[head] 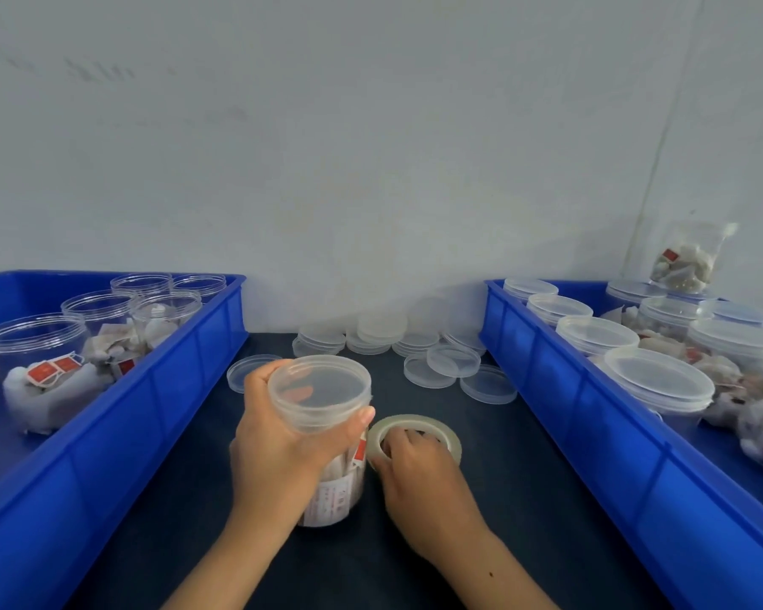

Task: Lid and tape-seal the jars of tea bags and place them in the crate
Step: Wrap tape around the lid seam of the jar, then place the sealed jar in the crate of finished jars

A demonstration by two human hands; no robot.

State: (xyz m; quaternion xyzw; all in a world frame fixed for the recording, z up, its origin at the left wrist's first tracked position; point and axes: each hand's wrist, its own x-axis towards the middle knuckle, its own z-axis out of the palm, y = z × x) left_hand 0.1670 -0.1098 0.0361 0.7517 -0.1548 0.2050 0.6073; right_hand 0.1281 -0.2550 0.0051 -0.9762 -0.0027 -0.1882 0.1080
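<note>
the left hand [278, 438] wraps around a clear plastic jar of tea bags [327, 438] standing on the dark table [525, 499] near the middle, fingers and thumb curled about its upper wall just under the clear round lid [320, 385] that sits on top. just right of the jar, touching or nearly so, lies a roll of clear tape [415, 438], flat on the table; the right hand [415, 468] rests on it with fingers curled into the core, seemingly grasping the roll, though the blur makes the grip hard to judge. loose clear lids [415, 345] lie scattered at the far side of the table. a blue plastic crate on the left [159, 398] holds open jars of tea bags [36, 345]. a blue plastic crate on the right [591, 424] holds lidded jars [657, 385].
</note>
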